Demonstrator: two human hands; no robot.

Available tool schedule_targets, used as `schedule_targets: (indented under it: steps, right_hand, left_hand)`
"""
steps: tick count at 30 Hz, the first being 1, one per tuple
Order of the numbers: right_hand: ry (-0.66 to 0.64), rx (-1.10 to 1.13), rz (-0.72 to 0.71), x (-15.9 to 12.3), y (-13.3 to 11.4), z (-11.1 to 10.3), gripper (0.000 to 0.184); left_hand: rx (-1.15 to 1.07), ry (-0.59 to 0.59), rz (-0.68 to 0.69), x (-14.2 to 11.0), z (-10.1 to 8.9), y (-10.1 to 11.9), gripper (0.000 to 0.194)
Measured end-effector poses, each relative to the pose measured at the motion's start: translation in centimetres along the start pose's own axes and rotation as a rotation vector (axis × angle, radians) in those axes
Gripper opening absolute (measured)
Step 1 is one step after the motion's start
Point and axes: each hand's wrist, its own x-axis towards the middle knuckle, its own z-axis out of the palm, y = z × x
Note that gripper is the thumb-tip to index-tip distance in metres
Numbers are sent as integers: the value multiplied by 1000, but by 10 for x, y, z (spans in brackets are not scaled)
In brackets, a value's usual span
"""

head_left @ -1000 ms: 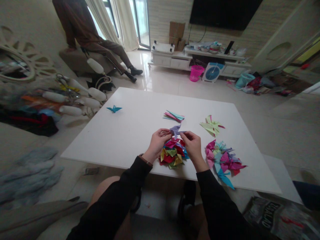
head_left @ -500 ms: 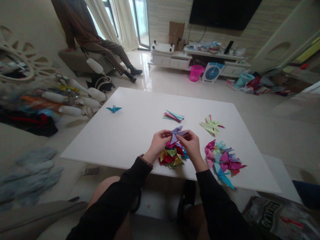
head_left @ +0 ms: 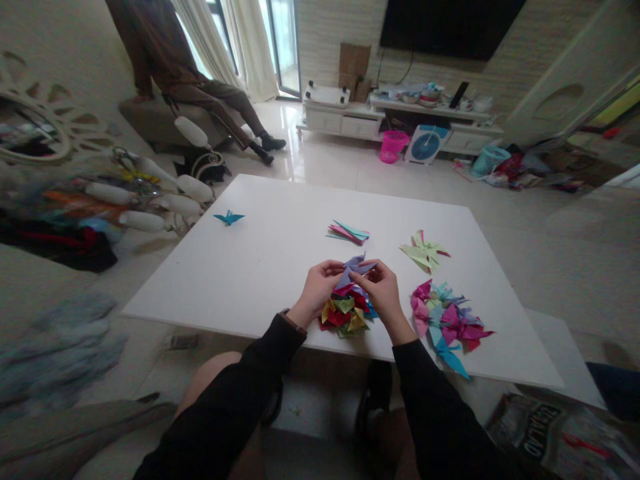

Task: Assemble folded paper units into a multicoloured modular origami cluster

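Between my two hands is a purple origami crane, held above the near part of the white table. Fingers of my left hand pinch its left side. On the other side, my right hand grips a wing between thumb and fingers. Just below lies a pile of folded cranes in red, gold, green and blue, partly hidden by my hands. A second pile of cranes, pink, purple and light blue, spreads to the right of my right hand.
Farther up the table lie a bundle of narrow folded papers and some pale green folded pieces. One blue crane sits near the far left corner. Beyond the table are a seated person, a pink basket and a blue fan.
The purple crane has tilted slightly in my fingers, and its right wing now shows more. Both hands keep almost the same place. The piles on the table look unchanged.
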Motion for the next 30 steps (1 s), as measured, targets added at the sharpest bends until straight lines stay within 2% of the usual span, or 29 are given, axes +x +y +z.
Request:
schedule_targets:
  steps: [10,17,21,26,30]
  right_hand:
    - [45,115,-19,3,3,-3,31]
    - [89,45,-78,3,2,-5,28]
    - [126,-36,-104,3,1,-12,24]
    - [208,-225,-102,3,2,-37,23]
    - [338,-542,-130,3,0,-84,24]
  left_hand:
    - [-62,10,55,5,-2,-4,39]
    - [-20,7,34,4,-3,-3,40]
    - [37,54,50,4,-6,2,42]
    - [97,80,70,3,-11,5,44]
    - [133,84,75,3,-15,5,44]
